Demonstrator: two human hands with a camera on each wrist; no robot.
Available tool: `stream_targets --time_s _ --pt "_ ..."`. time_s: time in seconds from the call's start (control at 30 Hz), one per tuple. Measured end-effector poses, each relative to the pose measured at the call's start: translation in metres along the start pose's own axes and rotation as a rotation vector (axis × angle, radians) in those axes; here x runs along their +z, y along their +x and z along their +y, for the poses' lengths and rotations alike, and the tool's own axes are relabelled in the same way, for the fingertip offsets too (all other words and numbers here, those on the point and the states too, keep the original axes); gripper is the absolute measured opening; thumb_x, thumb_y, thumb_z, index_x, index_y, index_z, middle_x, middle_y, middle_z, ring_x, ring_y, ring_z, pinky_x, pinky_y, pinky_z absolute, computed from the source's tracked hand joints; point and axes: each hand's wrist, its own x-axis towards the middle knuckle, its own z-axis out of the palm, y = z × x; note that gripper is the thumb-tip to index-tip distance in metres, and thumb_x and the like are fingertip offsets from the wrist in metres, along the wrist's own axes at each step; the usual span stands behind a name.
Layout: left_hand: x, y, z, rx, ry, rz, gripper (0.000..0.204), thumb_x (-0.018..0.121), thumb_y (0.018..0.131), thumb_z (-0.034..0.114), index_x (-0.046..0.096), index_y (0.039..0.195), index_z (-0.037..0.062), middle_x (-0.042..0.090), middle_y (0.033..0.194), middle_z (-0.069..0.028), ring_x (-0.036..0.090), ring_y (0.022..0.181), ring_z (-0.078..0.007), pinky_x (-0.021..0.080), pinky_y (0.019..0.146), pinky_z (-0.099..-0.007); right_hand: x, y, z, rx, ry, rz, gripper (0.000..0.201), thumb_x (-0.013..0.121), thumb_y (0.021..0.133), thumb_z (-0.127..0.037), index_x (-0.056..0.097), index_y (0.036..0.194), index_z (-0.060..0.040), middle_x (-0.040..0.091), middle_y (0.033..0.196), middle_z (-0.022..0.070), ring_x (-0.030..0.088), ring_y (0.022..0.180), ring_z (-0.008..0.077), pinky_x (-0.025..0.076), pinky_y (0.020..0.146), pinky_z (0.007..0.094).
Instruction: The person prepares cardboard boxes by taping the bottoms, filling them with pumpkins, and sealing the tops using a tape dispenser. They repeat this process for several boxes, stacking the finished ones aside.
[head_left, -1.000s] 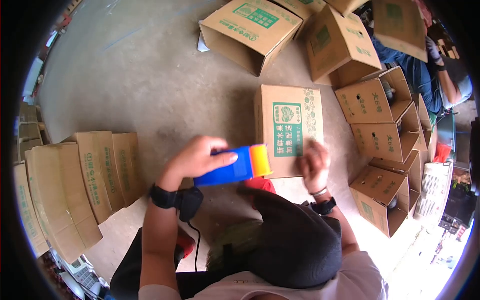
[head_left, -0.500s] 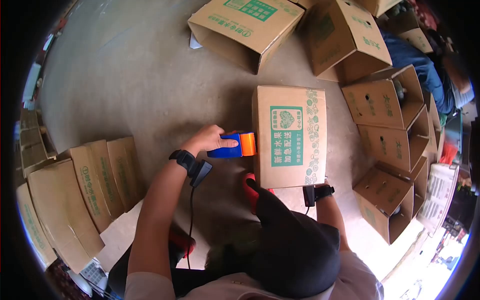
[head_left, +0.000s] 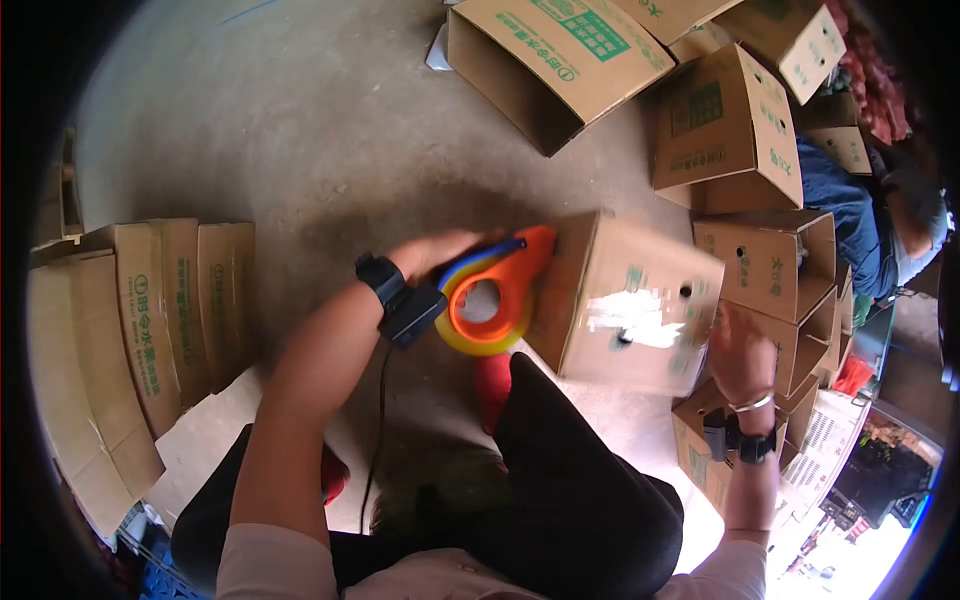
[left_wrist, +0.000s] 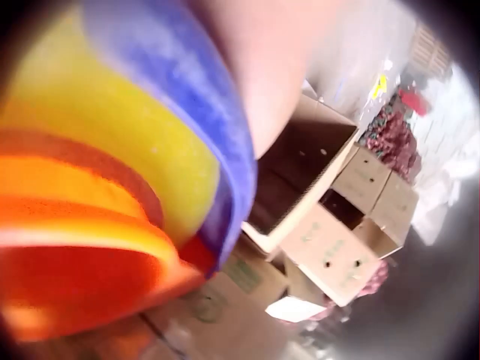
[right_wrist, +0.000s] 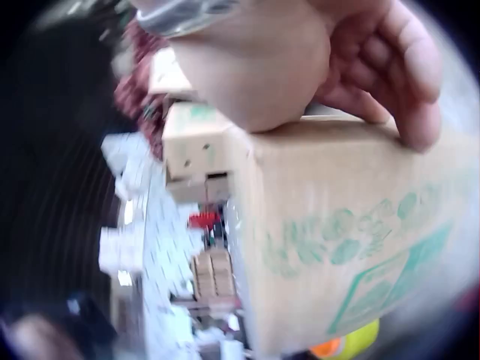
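Note:
In the head view the left hand (head_left: 440,250) grips a blue and orange tape dispenser (head_left: 520,262) with a wide yellow roll, held side-on at the left end of a cardboard box (head_left: 640,300). The dispenser's orange tip is against or very near that box; which, I cannot tell. The box is tilted, a bright patch of light on its side. At its right end the right hand (head_left: 742,355) touches it. The right wrist view shows this hand (right_wrist: 360,67) with curled fingers on the box's edge (right_wrist: 337,195). Blue, yellow and orange dispenser parts (left_wrist: 180,135) fill the left wrist view's left side.
Flattened cartons (head_left: 150,320) stand in a row at the left. Open boxes (head_left: 560,60) lie at the top, and more (head_left: 765,260) are stacked along the right. Another person's blue-clad leg (head_left: 838,205) shows at the far right. The wearer's knees are below the box.
The box has turned and tipped, its printed green face swung out of the head view. The dispenser has rotated to show its round side, and the right hand has come into sight at the box's right.

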Motion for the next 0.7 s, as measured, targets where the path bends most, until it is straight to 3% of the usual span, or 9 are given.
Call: stream_targets --time_s 0.03,0.13,0.2,0.3,0.4,0.5,0.53,0.6,0.7 --pt "0.005 -0.012 0.004 -0.023 0.025 -0.013 0.055 0.049 0.084 0.054 0.06 0.105 0.0039 0.062 0.094 -0.0065 0.058 0.08 -0.0108 0.048 0.071 -0.024 -0.03 0.012 -0.02 -0.224 -0.059 0.258 0.025 0.063 0.071 -0.011 0.06 0.095 -0.0042 0.058 0.093 0.0106 0.058 0.081 0.0284 0.049 0.065 0.0357" --pt "0.008 -0.021 -0.002 -0.077 -0.096 -0.078 0.05 0.048 0.086 0.051 0.06 0.102 0.0049 0.062 0.084 -0.0062 0.058 0.068 -0.0106 0.049 0.059 -0.0245 -0.081 0.032 -0.1 -0.832 0.007 -0.198 0.071 0.072 0.059 -0.034 0.05 0.122 -0.0108 0.04 0.134 0.003 0.021 0.132 0.0217 0.018 0.106 0.0482" --pt "0.009 -0.022 -0.009 -0.015 -0.209 -0.09 0.047 0.047 0.087 0.049 0.059 0.102 0.0057 0.061 0.076 -0.0055 0.057 0.059 -0.0101 0.049 0.051 -0.0241 -0.056 0.06 -0.123 -1.189 -0.147 -0.196 0.078 0.07 0.058 -0.042 0.045 0.126 -0.0139 0.042 0.132 -0.0019 0.028 0.13 0.0187 0.014 0.108 0.0501" --pt "0.007 -0.012 -0.024 0.179 -0.537 -0.099 0.042 0.044 0.09 0.043 0.056 0.106 0.0054 0.061 0.079 -0.0053 0.058 0.059 -0.0102 0.049 0.051 -0.0243 -0.059 0.11 -0.131 -1.234 -0.289 -0.334 0.074 0.068 0.054 -0.054 0.054 0.113 -0.0125 0.052 0.114 -0.0008 0.043 0.114 0.016 0.018 0.105 0.0498" --pt "-0.014 -0.021 -0.039 0.222 -0.569 -0.182 0.039 0.041 0.093 0.035 0.052 0.114 0.0039 0.061 0.097 -0.0072 0.059 0.08 -0.0118 0.05 0.071 -0.0256 -0.048 0.117 -0.111 -1.174 -0.101 -0.041 0.068 0.069 0.053 -0.057 0.057 0.102 -0.0109 0.057 0.1 0.0037 0.05 0.103 0.0191 0.029 0.098 0.0432" --pt "-0.021 -0.03 -0.06 0.193 -0.45 -0.108 0.04 0.039 0.093 0.031 0.051 0.116 0.0007 0.061 0.105 -0.0086 0.06 0.09 -0.0141 0.048 0.082 -0.0275 -0.056 0.121 -0.078 -0.406 -0.045 -0.122 0.051 0.063 0.066 -0.056 0.06 0.078 -0.0062 0.061 0.081 0.0138 0.059 0.083 0.0287 0.046 0.074 0.0382" --pt "-0.018 -0.035 -0.067 0.151 -0.476 -0.148 0.04 0.039 0.093 0.031 0.051 0.116 0.0001 0.06 0.106 -0.009 0.06 0.091 -0.0148 0.048 0.083 -0.0283 -0.059 0.122 -0.067 -0.05 -0.135 -0.348 0.055 0.053 0.075 -0.059 0.063 0.076 -0.0045 0.062 0.082 0.0169 0.061 0.079 0.0317 0.047 0.071 0.0413" --pt "-0.008 -0.048 -0.083 0.078 -0.537 -0.227 0.041 0.04 0.093 0.031 0.051 0.115 -0.0012 0.06 0.107 -0.0097 0.059 0.093 -0.0161 0.048 0.084 -0.0298 0.015 0.12 0.027 0.125 0.229 -0.337 0.072 0.033 0.081 -0.066 0.066 0.086 -0.0026 0.062 0.071 0.0191 0.063 0.074 0.0328 0.049 0.069 0.0403" --pt "0.025 -0.038 -0.12 -0.016 -0.516 -0.336 0.041 0.043 0.092 0.033 0.052 0.115 0.0 0.059 0.108 -0.0096 0.059 0.093 -0.0152 0.047 0.085 -0.0291 0.026 0.045 0.026 0.709 1.192 -0.644 0.078 0.029 0.08 -0.071 0.053 0.106 -0.0014 0.052 0.048 0.012 0.051 0.031 0.0191 0.036 0.023 0.026"
